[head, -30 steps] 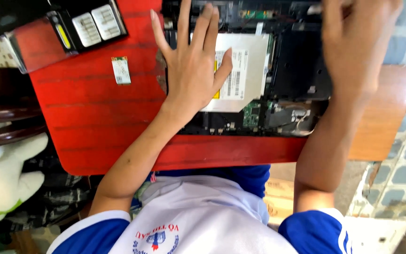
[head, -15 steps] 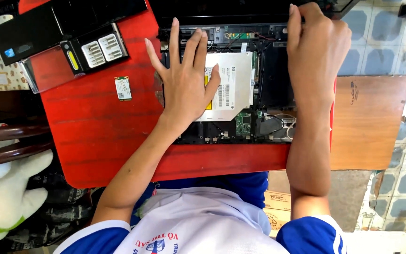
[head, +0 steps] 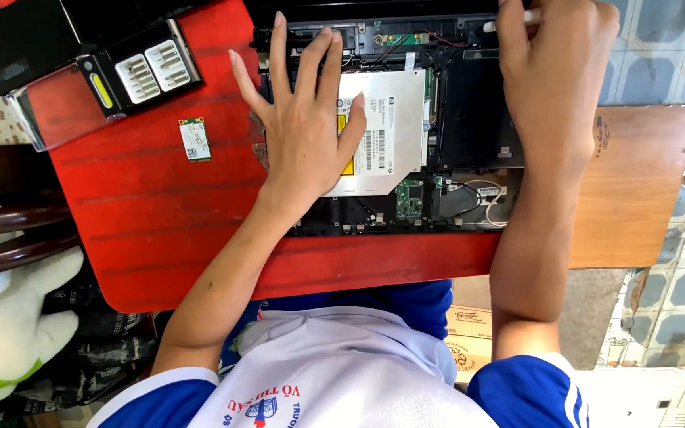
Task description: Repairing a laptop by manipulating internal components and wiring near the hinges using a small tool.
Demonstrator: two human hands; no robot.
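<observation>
Opened black laptop chassis (head: 469, 119), silver optical drive (head: 386, 127) seated inside, flat on red table

The right hand (head: 552, 71) is cut off by the top edge, so its white tool (head: 517, 16) is mostly hidden, and part of the silver drive (head: 390, 127) is covered by the left hand (head: 303, 119).

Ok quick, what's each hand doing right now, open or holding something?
Left hand: open, fingers spread, palm flat on the silver optical drive in the opened laptop.
Right hand: closed around a thin white tool.
</observation>
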